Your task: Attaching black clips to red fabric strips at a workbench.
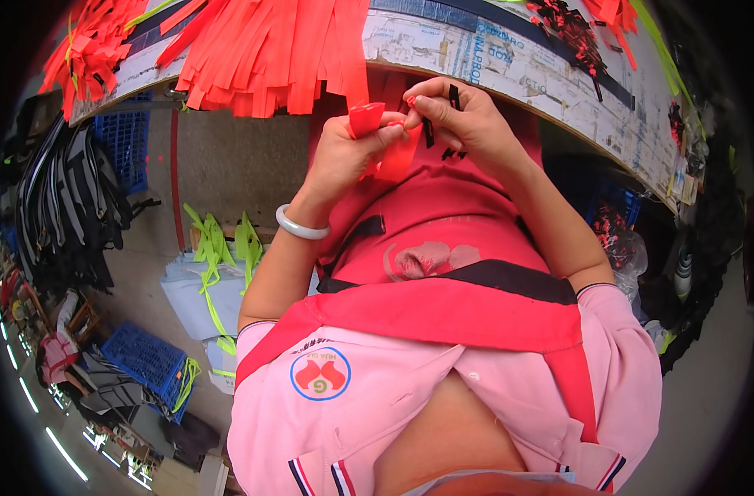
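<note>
My left hand [344, 153] pinches a folded red strap [367, 120] just in front of my chest, below the table edge. A pale bangle [301, 225] sits on that wrist. My right hand [464, 120] touches the same red strap and holds several small black pieces [453, 99] between its fingers. The two hands meet at the strap. A loose red piece [398, 157] hangs down under them.
A heap of red straps [269, 50] lies on the worn table [509, 58] and hangs over its edge. More red and black bits [575, 29] lie at the far right. Blue crates [145, 360], green straps [216, 248] and black straps [63, 198] fill the floor at left.
</note>
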`<state>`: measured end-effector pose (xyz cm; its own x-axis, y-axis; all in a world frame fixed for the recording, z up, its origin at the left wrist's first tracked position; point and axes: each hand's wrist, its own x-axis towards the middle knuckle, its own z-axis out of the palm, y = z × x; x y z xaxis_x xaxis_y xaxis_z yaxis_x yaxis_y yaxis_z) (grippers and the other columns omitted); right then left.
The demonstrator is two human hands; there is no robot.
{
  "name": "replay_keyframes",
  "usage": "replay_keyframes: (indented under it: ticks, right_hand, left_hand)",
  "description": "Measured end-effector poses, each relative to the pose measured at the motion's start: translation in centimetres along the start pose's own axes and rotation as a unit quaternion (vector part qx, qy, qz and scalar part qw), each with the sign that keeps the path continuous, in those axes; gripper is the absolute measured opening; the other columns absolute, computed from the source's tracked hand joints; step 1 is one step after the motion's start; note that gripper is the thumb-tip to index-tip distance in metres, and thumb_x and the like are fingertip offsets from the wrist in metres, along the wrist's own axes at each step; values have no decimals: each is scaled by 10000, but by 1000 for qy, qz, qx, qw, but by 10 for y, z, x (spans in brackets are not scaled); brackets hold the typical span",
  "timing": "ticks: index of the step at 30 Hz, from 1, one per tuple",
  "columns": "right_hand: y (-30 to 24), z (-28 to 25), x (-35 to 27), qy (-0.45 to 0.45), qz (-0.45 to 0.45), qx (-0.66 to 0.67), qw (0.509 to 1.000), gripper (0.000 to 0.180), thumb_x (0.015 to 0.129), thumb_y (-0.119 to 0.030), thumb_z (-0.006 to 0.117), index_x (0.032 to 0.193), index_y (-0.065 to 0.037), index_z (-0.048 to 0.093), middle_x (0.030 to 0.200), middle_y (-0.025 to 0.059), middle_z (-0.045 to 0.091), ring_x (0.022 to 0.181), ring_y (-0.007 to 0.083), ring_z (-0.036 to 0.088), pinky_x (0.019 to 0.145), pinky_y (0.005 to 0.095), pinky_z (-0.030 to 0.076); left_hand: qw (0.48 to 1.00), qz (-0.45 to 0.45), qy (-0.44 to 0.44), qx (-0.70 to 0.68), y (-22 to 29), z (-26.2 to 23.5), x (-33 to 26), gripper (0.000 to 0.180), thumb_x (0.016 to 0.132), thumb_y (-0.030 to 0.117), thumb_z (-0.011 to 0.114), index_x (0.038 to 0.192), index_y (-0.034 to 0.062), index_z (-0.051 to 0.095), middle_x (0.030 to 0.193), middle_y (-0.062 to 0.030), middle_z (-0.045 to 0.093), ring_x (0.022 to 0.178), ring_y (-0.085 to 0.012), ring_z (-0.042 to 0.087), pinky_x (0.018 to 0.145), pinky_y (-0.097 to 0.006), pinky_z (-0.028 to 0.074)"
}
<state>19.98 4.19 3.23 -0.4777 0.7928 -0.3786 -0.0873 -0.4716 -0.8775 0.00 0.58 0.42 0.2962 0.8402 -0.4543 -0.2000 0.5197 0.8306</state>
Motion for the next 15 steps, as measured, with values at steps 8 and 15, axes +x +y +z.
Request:
replay_keyframes:
  ticks: [8,15]
  right_hand:
    - [14,10,-3,19,-30,17,999,189,951,-188,585,966,0,575,768,54,661,472,24,421,429,161,330]
    - [24,12,-2,37,-21,44,998,181,949,-185,591,959,-8,554,758,58,653,461,28,418,416,159,329]
  left_hand:
    - [998,42,19,-38,0,8,-1,215,881,104,663,1061,-12,683,781,17,636,621,-32,503,563,-184,390]
    - [997,56,48,1,-9,6,1,136,870,43,659,988,-8,704,755,20,649,590,-25,506,510,-179,387]
